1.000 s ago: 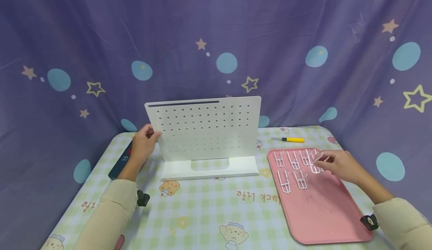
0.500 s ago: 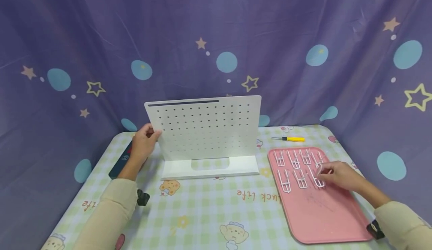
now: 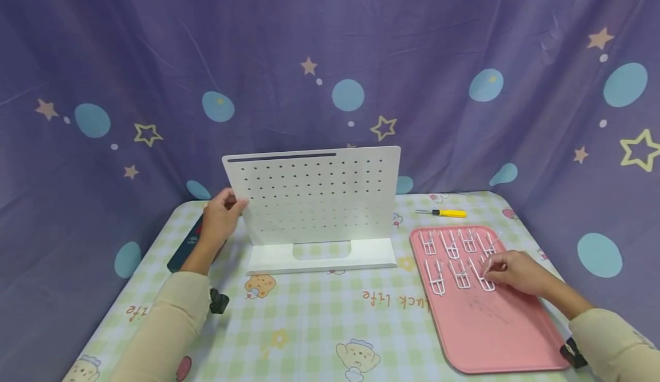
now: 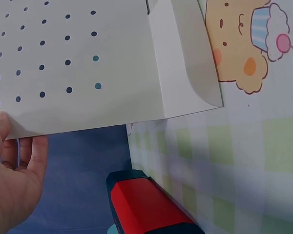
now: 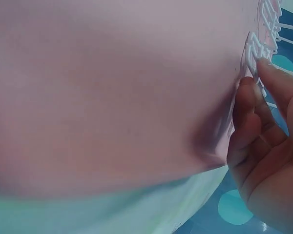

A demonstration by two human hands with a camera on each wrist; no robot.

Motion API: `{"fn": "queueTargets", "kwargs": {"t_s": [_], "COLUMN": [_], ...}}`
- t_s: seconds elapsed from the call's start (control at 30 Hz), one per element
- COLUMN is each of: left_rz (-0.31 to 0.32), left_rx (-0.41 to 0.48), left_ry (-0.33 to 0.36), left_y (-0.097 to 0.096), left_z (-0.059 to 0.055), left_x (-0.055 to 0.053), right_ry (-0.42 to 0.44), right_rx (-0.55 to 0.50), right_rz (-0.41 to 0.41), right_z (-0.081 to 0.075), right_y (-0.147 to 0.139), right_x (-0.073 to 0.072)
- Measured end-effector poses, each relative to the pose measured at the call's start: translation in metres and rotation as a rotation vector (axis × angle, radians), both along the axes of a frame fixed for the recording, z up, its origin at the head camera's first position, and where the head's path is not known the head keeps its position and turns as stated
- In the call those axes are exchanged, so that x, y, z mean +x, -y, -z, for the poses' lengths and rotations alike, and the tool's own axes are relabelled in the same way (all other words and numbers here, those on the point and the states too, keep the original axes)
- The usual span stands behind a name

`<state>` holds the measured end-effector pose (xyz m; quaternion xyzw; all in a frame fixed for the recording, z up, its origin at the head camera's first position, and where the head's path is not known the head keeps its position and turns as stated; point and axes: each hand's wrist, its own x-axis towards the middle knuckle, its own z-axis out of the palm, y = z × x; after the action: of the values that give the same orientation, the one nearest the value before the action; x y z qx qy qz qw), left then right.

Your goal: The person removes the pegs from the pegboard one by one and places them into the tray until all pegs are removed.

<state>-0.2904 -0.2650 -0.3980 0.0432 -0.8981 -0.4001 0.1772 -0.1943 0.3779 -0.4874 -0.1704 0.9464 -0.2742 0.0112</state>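
Note:
A white pegboard (image 3: 319,199) with rows of small holes stands on its bent foot at the middle of the table. My left hand (image 3: 219,221) grips its left edge, thumb on the front and fingers behind, as the left wrist view confirms. On the pink tray (image 3: 497,330) at the right, my right hand (image 3: 521,273) pinches a white wire hook (image 5: 251,53) between thumb and fingers, low against the tray. Several similar hooks (image 3: 462,274) lie in two rows beside it. The fingers partly cover the pinched hook.
A yellow-handled screwdriver (image 3: 448,213) lies behind the tray. Left of the pegboard, partly behind the left forearm, is a dark box with red on it (image 3: 184,248). A purple curtain (image 3: 330,38) hangs behind the checked tablecloth (image 3: 309,325).
My right hand has brought the hook from the back row toward me and down onto the tray, at the end of the front row. The left hand keeps its grip on the pegboard.

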Motion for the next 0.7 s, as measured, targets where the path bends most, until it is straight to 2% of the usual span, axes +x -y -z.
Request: {"fn": "queueTargets", "kwargs": {"t_s": [0.2, 0.4, 0.5, 0.6, 0.7], "left_rz": [-0.001, 0.017, 0.038, 0.063, 0.05], "left_rx": [-0.023, -0.096, -0.124, -0.12, -0.114], "left_ry": [0.0, 0.009, 0.041, 0.093, 0.119], "left_y": [0.0, 0.0, 0.002, 0.004, 0.008], "left_z": [0.0, -0.005, -0.01, -0.016, -0.025], "left_x": [-0.001, 0.001, 0.006, 0.013, 0.02], "right_ry": [0.021, 0.04, 0.01, -0.033, -0.088], "right_rx": [0.055, 0.054, 0.064, 0.08, 0.11], "right_rz": [0.014, -0.002, -0.022, -0.01, 0.009], "right_z": [-0.001, -0.003, -0.007, -0.017, -0.031], "right_y": [-0.002, -0.003, -0.005, -0.007, -0.009], "right_x": [0.001, 0.001, 0.002, 0.005, 0.007]}}
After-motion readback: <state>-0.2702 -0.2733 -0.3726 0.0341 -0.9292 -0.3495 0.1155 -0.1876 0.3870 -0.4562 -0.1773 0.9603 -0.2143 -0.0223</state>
